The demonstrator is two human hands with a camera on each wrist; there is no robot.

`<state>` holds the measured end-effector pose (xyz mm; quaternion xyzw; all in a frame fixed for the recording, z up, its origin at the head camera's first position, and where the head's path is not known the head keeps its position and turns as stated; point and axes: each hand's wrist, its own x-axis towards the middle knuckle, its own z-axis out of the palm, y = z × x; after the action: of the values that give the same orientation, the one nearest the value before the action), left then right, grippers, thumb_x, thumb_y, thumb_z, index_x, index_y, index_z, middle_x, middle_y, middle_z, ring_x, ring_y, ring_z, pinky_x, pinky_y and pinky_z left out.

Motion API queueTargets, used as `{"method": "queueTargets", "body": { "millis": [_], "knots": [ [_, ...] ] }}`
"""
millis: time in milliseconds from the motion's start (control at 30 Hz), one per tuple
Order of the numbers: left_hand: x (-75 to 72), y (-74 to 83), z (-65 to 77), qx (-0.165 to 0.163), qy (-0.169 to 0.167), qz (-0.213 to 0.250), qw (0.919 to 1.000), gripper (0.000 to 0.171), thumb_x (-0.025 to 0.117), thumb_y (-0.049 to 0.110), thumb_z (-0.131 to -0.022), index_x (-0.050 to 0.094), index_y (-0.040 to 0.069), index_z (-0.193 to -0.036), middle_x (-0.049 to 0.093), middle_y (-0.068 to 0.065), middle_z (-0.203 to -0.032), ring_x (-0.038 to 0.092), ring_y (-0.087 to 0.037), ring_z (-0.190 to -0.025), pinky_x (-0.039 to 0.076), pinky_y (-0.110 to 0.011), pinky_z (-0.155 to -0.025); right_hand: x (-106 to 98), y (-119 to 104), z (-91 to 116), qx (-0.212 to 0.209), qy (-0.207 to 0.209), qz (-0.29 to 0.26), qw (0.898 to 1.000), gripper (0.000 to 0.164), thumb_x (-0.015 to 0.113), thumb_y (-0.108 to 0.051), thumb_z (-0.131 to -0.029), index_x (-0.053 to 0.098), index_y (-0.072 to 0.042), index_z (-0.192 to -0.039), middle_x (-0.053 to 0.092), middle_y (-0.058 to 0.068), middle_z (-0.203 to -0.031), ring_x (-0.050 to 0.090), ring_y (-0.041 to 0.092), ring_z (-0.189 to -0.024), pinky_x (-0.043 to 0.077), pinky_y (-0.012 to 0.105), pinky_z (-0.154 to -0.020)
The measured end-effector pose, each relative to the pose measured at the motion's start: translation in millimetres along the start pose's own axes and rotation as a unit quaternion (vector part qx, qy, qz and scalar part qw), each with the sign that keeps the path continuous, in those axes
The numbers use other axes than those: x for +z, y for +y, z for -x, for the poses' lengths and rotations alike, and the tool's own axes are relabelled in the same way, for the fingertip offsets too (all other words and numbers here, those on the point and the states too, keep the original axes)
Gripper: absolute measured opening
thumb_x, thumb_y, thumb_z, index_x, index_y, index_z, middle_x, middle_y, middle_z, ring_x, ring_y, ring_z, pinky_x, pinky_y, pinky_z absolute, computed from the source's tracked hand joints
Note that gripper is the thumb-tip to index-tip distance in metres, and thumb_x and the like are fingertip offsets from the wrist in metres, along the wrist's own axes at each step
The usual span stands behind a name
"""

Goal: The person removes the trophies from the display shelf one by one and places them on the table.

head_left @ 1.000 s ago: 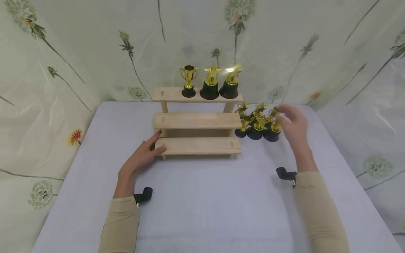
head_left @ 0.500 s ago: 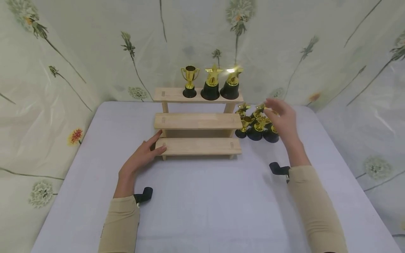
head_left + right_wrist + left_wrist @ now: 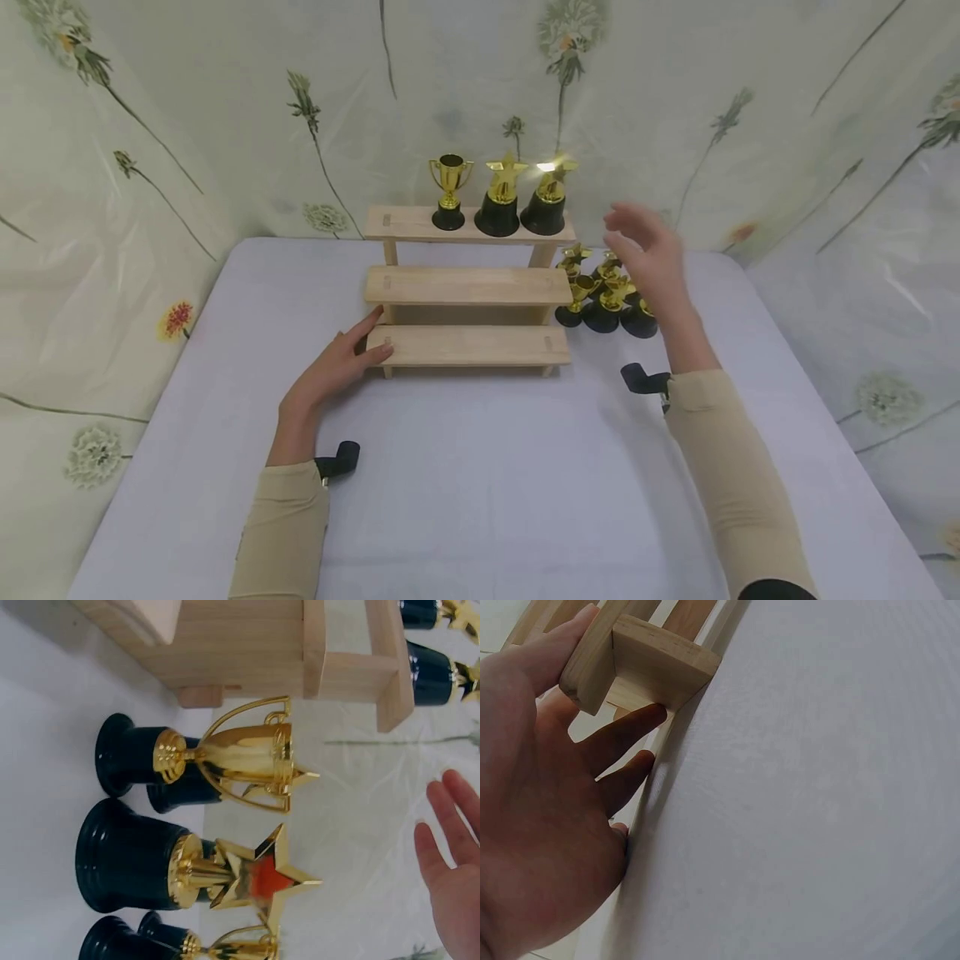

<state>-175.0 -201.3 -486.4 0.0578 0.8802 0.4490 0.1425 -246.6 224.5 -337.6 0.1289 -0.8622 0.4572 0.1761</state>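
Note:
My left hand (image 3: 339, 364) lies at the left end of a three-step wooden stand (image 3: 468, 346). Its thumb rests on the bottom shelf; in the left wrist view the other fingers (image 3: 626, 739) spread straight beside the shelf end and leg. My right hand (image 3: 651, 254) hovers above several small gold trophies on black bases, standing right of the stand. Its fingers (image 3: 450, 817) are extended in the right wrist view, holding nothing. Nearest the stand are a cup trophy (image 3: 251, 754) and a star trophy (image 3: 262, 877); the hand hides part of the group in the head view.
On the top shelf stand a cup trophy (image 3: 449, 187) and two star trophies (image 3: 501, 200). The lower two shelves are bare wood. A white cloth covers the table (image 3: 480, 483), and a flower-patterned sheet (image 3: 247, 108) hangs behind and at both sides.
My right hand has lifted off the back right of the trophy group and moved up and left toward the stand. The left hand stays on the stand.

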Motion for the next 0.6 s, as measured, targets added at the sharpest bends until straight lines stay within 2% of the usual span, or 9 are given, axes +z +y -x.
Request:
{"method": "queueTargets", "body": {
  "millis": [167,400,600],
  "knots": [
    [-0.6,2.8,-0.2,0.003,0.0,-0.002,1.0,0.07,0.05,0.063,-0.084,0.012,0.05,-0.142,0.015,0.01,-0.155,-0.002,-0.037,-0.144,0.003,-0.059,-0.115,4,-7,-9,-0.022,-0.005,-0.03,0.999,0.039,0.06,-0.012,-0.088,0.055,-0.015,-0.127,0.06,0.019,-0.119,0.055,0.028,-0.112,0.043,0.035,-0.103],
    [0.7,1.4,0.7,-0.002,-0.006,0.001,1.0,0.069,0.048,0.068,-0.082,0.012,0.054,-0.14,0.013,0.011,-0.155,-0.006,-0.044,-0.142,0.005,-0.064,-0.112,2,-12,-21,-0.019,-0.019,-0.029,0.999,0.04,0.06,-0.014,-0.088,0.055,-0.02,-0.128,0.059,0.016,-0.12,0.054,0.026,-0.111,0.041,0.039,-0.104],
    [-0.8,-1.2,-0.3,0.01,-0.005,-0.002,0.9999,0.068,0.048,0.065,-0.084,0.012,0.053,-0.14,0.013,0.012,-0.155,-0.006,-0.043,-0.142,0.005,-0.063,-0.112,4,-21,-32,-0.041,-0.027,-0.024,0.999,0.039,0.061,-0.012,-0.088,0.056,-0.019,-0.126,0.06,0.019,-0.119,0.055,0.028,-0.109,0.041,0.043,-0.102]
  ]
}}
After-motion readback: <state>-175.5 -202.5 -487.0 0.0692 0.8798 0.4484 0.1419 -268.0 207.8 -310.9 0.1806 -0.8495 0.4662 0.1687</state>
